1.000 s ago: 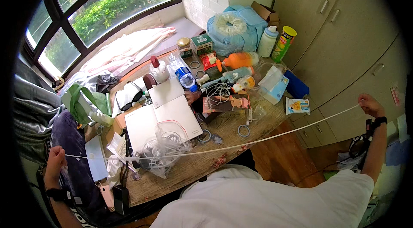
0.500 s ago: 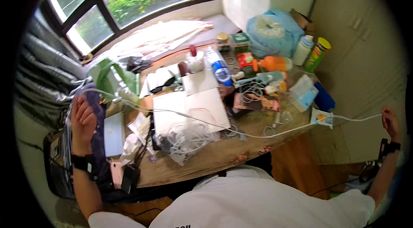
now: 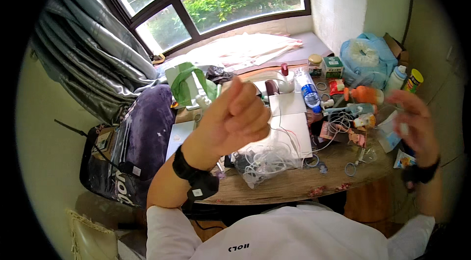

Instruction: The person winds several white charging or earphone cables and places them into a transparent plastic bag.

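Observation:
My left hand point(image 3: 243, 117) is raised above the middle of the table, fingers curled into a loose fist. A white cable point(image 3: 267, 73) arcs just behind it; its grip on the cable is partly hidden by the fingers. My right hand point(image 3: 417, 125) hangs over the table's right end, blurred, its fingers bent around a small white piece that looks like the same cable. Beneath and beyond my left hand lie white sheets point(image 3: 294, 135) and a clear bag of coiled white cables point(image 3: 262, 164).
A water bottle point(image 3: 310, 95), an orange bottle point(image 3: 368, 95), a thin coiled cable point(image 3: 339, 121) and a light blue bag point(image 3: 368, 58) crowd the table's right half. Left of the table lies a dark purple plush item point(image 3: 146, 132). A window point(image 3: 240, 2) is behind the table.
The cable was stretched between my widely spread hands. Both hands have come inward and up, the left one far to the right, and the cable has gone slack. The view has shifted.

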Tool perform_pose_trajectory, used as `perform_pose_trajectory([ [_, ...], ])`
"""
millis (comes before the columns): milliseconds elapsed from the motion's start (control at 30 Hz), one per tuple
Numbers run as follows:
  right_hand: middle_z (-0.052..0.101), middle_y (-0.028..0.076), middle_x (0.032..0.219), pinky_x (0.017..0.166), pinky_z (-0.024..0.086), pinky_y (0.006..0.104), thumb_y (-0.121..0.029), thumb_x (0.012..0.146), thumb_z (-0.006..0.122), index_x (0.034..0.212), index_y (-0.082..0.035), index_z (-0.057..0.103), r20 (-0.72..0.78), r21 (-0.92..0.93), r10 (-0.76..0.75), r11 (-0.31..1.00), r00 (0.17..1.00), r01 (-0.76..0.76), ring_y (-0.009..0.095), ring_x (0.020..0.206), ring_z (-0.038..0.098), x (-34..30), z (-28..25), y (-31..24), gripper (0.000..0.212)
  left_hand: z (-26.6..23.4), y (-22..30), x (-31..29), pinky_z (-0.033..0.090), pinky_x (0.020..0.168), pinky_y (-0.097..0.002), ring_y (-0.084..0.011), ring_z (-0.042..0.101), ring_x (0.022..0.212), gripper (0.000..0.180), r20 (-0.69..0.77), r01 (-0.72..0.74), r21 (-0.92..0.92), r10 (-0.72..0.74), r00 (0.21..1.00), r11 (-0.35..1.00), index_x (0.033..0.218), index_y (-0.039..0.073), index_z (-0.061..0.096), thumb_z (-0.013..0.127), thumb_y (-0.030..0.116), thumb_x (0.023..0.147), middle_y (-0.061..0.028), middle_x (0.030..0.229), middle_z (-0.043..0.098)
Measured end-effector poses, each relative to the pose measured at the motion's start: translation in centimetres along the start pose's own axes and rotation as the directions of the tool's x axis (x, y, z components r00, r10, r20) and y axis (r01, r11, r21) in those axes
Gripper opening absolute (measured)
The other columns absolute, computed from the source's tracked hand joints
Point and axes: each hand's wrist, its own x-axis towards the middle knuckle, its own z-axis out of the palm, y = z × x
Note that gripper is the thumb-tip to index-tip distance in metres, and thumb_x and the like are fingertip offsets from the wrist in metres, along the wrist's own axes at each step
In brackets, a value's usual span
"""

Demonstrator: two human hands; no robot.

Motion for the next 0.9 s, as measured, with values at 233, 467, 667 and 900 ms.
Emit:
perform_pose_trajectory([
  [233,0.057,0.011,0.127,0.067,0.050,0.0240,0.001,0.089,0.043,0.138,-0.001,0.045,0.290,0.259,-0.070,0.966,0.955,-0.008,0.011,0.088,0.062,7.7,13.3,2.5,0.049,1.2,-2.9,3.7,0.039,0.061,-0.0238,-0.0066,0.043,0.059,0.030,-0.078,-0.112,-0.106,0.104,0.992,0.988,0.113,0.016,0.053,0.031,0.034,0.104,0.0078,0.075,0.060],
  [467,0.053,-0.002,0.075,0.054,0.032,0.0178,-0.018,0.098,0.048,0.091,-0.003,0.061,0.616,0.327,0.136,0.852,0.776,-0.409,0.004,0.061,0.040,6.4,14.4,5.3,0.021,-3.6,-1.0,3.1,0.040,0.110,-0.0398,-0.0241,0.047,0.128,0.053,-0.240,-0.619,-0.002,0.601,0.763,0.785,0.146,0.022,0.026,0.041,0.003,0.098,-0.0140,0.149,0.033],
  [667,0.047,-0.004,0.069,0.055,0.032,0.0210,-0.021,0.097,0.052,0.086,-0.004,0.061,0.356,-0.135,0.268,0.963,0.895,-0.234,0.004,0.062,0.039,5.8,14.0,3.7,0.022,-7.4,-3.6,1.7,0.031,0.114,-0.0405,-0.0280,0.035,0.137,0.063,-0.248,-0.359,0.688,0.669,0.701,0.630,0.148,0.008,0.020,0.037,-0.010,0.091,-0.0198,0.145,0.038],
  [900,0.049,-0.002,0.071,0.056,0.035,0.0246,-0.016,0.092,0.060,0.089,-0.002,0.062,0.300,-0.208,0.072,0.978,0.951,-0.008,0.007,0.063,0.042,6.1,12.2,3.5,0.014,-5.6,-4.8,-2.0,0.040,0.104,-0.0376,-0.0285,0.049,0.127,0.039,-0.240,0.240,0.961,-0.014,0.971,0.138,0.105,-0.001,0.050,0.037,-0.018,0.073,-0.0124,0.131,0.057],
])
